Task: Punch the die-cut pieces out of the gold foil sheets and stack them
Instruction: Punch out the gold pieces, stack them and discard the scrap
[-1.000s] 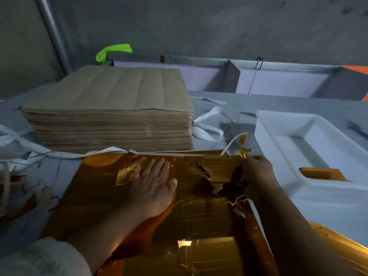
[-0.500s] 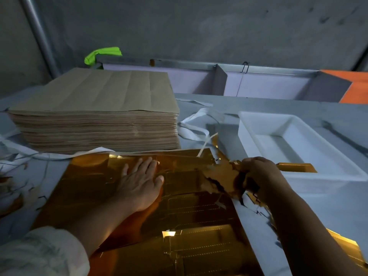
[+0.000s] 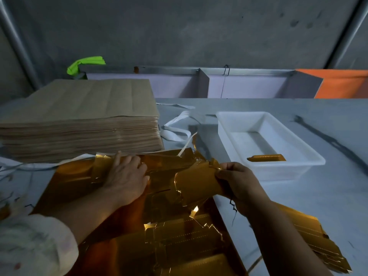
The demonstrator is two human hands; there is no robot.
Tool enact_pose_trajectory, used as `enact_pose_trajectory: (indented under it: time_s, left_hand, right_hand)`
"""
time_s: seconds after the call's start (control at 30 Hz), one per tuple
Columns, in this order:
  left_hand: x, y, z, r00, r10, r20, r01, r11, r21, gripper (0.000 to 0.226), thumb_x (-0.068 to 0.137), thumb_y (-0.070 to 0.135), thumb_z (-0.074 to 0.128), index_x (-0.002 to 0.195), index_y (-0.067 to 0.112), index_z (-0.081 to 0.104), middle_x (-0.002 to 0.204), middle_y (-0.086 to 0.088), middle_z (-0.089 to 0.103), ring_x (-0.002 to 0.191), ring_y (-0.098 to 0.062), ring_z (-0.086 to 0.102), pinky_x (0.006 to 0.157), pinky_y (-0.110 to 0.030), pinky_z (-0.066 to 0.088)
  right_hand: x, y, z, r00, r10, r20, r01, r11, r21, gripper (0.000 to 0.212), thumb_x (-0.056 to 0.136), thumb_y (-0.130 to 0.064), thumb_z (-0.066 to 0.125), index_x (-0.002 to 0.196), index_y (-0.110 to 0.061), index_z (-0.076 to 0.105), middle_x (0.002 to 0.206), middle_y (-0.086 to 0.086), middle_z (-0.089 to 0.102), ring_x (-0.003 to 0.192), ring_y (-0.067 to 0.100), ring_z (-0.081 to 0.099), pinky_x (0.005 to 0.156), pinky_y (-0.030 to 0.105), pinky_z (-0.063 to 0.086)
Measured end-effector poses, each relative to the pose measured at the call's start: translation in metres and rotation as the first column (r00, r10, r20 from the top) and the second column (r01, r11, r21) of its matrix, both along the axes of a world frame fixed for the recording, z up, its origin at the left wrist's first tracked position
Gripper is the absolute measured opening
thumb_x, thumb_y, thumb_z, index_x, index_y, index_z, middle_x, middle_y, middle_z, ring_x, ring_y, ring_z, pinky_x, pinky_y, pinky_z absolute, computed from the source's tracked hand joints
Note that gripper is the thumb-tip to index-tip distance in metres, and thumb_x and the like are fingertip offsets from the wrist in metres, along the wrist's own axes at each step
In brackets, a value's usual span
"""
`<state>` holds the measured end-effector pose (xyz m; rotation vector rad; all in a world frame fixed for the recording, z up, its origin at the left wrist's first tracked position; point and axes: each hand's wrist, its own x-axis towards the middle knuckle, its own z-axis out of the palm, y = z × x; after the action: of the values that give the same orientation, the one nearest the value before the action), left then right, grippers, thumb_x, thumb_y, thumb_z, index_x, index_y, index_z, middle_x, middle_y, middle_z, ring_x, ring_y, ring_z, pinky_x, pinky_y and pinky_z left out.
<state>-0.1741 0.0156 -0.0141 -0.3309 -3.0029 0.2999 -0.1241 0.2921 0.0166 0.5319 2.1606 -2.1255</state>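
Grey table [image 3: 298, 196]: left grip [image 3: 127, 176] flat on foil sheet [image 3: 69, 176]; right grip [image 3: 237, 180] pinching die-cut piece [image 3: 197, 182].

**Left hand flat, right hand pinching**

The left hand [image 3: 127, 176] lies palm down with its fingers straight and close together. Its forearm reaches in from the lower left out of a pale sleeve [image 3: 35, 246]. The right hand [image 3: 239, 180], beside it, pinches a gold foil piece [image 3: 197, 184] between thumb and curled fingers, its forearm bare.

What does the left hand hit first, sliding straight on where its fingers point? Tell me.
Probably the stack of brown paper, close beyond the left hand, which lies flat on the gold sheet.
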Motion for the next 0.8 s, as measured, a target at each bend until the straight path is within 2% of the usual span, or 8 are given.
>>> enact_pose_trajectory:
  time_s: [0.07, 0.13, 0.17, 0.23, 0.3, 0.4, 0.5, 0.8]
  left_hand:
    - [-0.001, 0.004, 0.015, 0.999, 0.028, 0.023, -0.029, 1.000, 0.011, 0.037, 0.101, 0.049, 0.031, 0.116, 0.030, 0.060, 0.129, 0.003, 0.049, 0.129, -0.017, 0.038, 0.119, -0.047, 0.013]
    - [0.003, 0.010, 0.036, 0.997, 0.055, 0.053, -0.068, 0.960, 0.272, 0.039, 0.102, 0.050, 0.026, 0.099, 0.031, 0.061, 0.115, 0.002, 0.056, 0.109, -0.012, 0.049, 0.103, -0.040, 0.036]
    - [0.007, 0.015, 0.047, 0.990, 0.052, 0.133, -0.110, 0.866, 0.487, 0.039, 0.101, 0.053, 0.027, 0.093, 0.033, 0.059, 0.110, 0.001, 0.059, 0.099, -0.010, 0.053, 0.091, -0.036, 0.043]
    - [0.021, 0.026, 0.064, 0.908, -0.091, 0.409, -0.312, 0.505, 0.805, 0.038, 0.092, 0.063, 0.036, 0.096, 0.034, 0.059, 0.107, 0.000, 0.063, 0.097, -0.013, 0.059, 0.080, -0.032, 0.045]
    - [0.035, 0.036, 0.069, 0.780, -0.233, 0.581, -0.501, 0.324, 0.803, 0.046, 0.076, 0.067, 0.051, 0.104, 0.032, 0.060, 0.112, -0.001, 0.060, 0.107, -0.022, 0.059, 0.084, -0.035, 0.048]
    - [0.049, 0.046, 0.066, 0.753, -0.269, 0.600, -0.498, 0.364, 0.787, 0.030, 0.081, 0.041, 0.070, 0.105, 0.025, 0.061, 0.110, -0.006, 0.065, 0.099, -0.021, 0.063, 0.078, -0.030, 0.054]
    - [0.055, 0.050, 0.067, 0.786, -0.216, 0.579, -0.476, 0.385, 0.790, 0.014, 0.089, 0.022, 0.068, 0.103, 0.021, 0.063, 0.100, -0.005, 0.068, 0.086, -0.016, 0.064, 0.066, -0.025, 0.050]
    - [0.074, 0.040, 0.081, 0.782, -0.172, 0.599, -0.461, 0.487, 0.742, 0.015, 0.090, 0.018, 0.068, 0.104, 0.022, 0.063, 0.100, -0.003, 0.068, 0.090, -0.015, 0.063, 0.071, -0.026, 0.048]
  right_hand:
    - [0.005, -0.001, -0.001, 0.999, -0.033, -0.008, 0.032, 0.998, -0.057, 0.008, 0.093, -0.006, 0.061, 0.100, -0.009, 0.061, 0.102, 0.017, 0.065, 0.093, 0.033, 0.065, 0.064, 0.037, 0.056]
    - [0.009, -0.004, -0.001, 0.999, -0.045, -0.029, 0.042, 0.996, -0.083, 0.006, 0.094, -0.009, 0.061, 0.099, -0.009, 0.060, 0.101, 0.017, 0.066, 0.092, 0.032, 0.067, 0.061, 0.034, 0.056]
    - [0.011, -0.006, -0.001, 0.998, -0.046, -0.042, 0.042, 0.995, -0.093, 0.004, 0.095, -0.010, 0.061, 0.099, -0.010, 0.060, 0.101, 0.017, 0.066, 0.091, 0.032, 0.067, 0.060, 0.033, 0.056]
    - [0.016, -0.013, 0.000, 0.998, -0.034, -0.060, 0.027, 0.993, -0.118, 0.002, 0.096, -0.012, 0.060, 0.097, -0.010, 0.058, 0.100, 0.016, 0.066, 0.090, 0.032, 0.067, 0.058, 0.033, 0.055]
    - [0.021, -0.021, 0.001, 0.997, -0.009, -0.074, -0.001, 0.991, -0.137, 0.002, 0.097, -0.013, 0.059, 0.095, -0.012, 0.057, 0.094, 0.013, 0.065, 0.084, 0.028, 0.067, 0.053, 0.031, 0.054]
    - [0.029, -0.030, 0.004, 0.994, 0.014, -0.110, -0.026, 0.994, -0.110, 0.003, 0.095, -0.015, 0.062, 0.097, -0.014, 0.060, 0.087, 0.006, 0.067, 0.074, 0.020, 0.067, 0.052, 0.030, 0.054]
    - [0.035, -0.033, 0.002, 0.992, -0.003, -0.129, -0.002, 0.999, -0.039, 0.006, 0.093, -0.020, 0.066, 0.097, -0.018, 0.062, 0.101, 0.009, 0.066, 0.093, 0.027, 0.064, 0.077, 0.049, 0.059]
    - [0.046, -0.025, -0.004, 0.998, 0.012, -0.065, -0.004, 0.991, 0.130, 0.021, 0.095, -0.032, 0.061, 0.086, -0.014, 0.067, 0.087, 0.011, 0.068, 0.088, 0.031, 0.067, 0.079, 0.050, 0.058]
